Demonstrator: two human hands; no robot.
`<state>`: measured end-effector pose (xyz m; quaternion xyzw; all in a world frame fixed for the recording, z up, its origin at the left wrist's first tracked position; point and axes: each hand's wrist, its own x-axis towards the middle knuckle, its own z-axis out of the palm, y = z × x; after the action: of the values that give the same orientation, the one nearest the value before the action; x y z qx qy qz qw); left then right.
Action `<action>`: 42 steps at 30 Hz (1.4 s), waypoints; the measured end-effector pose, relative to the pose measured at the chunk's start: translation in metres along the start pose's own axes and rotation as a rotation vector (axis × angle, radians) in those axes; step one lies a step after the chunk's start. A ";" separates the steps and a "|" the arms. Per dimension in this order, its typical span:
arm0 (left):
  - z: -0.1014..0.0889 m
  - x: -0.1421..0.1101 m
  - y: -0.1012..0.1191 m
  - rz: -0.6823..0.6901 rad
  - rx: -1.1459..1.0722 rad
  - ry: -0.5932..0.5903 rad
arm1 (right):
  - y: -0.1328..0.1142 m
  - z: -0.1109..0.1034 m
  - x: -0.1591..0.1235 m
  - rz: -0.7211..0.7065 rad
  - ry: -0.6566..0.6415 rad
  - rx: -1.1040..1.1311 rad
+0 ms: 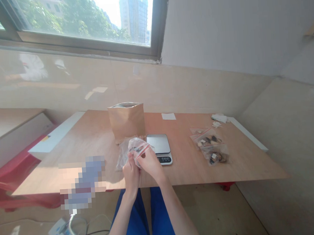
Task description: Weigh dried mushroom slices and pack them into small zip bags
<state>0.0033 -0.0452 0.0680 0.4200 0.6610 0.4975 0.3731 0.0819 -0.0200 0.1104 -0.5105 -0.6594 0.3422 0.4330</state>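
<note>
Both hands are closed on a clear zip bag (139, 146) with a red seal line, held above the table's front part. My left hand (131, 171) grips its lower left side, and my right hand (150, 164) has its fingers at the red-lined edge. Dark bits show through the plastic, too small to name. Under and beside it lie more clear plastic bags (121, 158). Just right of the hands stands a kitchen scale (158, 144) with a bare metal plate, its lower left partly covered by my right hand. A brown paper bag (127, 121) stands upright, open at the top, behind the hands.
Several filled zip bags (210, 146) lie on the right of the wooden table (186, 169). A white paper (168, 116) and crumpled white scraps (219, 118) lie toward the back. A blurred-out object (87, 180) with a white cable overhangs the left front edge.
</note>
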 end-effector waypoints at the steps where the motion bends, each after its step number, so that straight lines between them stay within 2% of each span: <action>1: 0.000 0.001 0.002 0.022 0.033 -0.001 | 0.002 0.001 0.001 0.005 0.006 0.033; 4: 0.000 0.006 0.006 0.075 0.096 -0.028 | 0.006 0.004 0.003 0.055 0.049 0.132; 7: -0.001 0.014 0.010 0.048 0.076 -0.020 | 0.013 0.008 0.004 0.118 0.102 0.241; 13: -0.006 0.029 0.006 -0.219 -0.354 0.008 | 0.029 0.015 0.004 0.183 0.291 0.395; 20: -0.001 0.047 -0.008 -0.276 -0.569 0.062 | 0.048 0.025 0.018 0.350 0.479 0.751; 24: 0.001 0.058 -0.019 -0.300 -0.682 0.122 | 0.050 0.023 0.036 0.396 0.491 0.968; 30: 0.006 0.066 -0.039 -0.322 -0.838 0.099 | 0.030 0.012 0.073 0.329 0.377 1.065; 34: 0.007 0.066 -0.049 -0.325 -0.939 0.039 | 0.008 -0.001 0.108 0.240 0.389 1.081; 38: 0.004 0.068 -0.053 -0.323 -1.024 0.018 | -0.020 -0.015 0.155 0.018 0.462 0.957; 42: 0.003 0.069 -0.055 -0.335 -1.077 -0.002 | -0.044 -0.014 0.200 -0.223 0.434 0.735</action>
<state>-0.0292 0.0114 0.0085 0.0600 0.3709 0.6982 0.6093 0.0569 0.1633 0.1994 -0.3085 -0.4388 0.3901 0.7484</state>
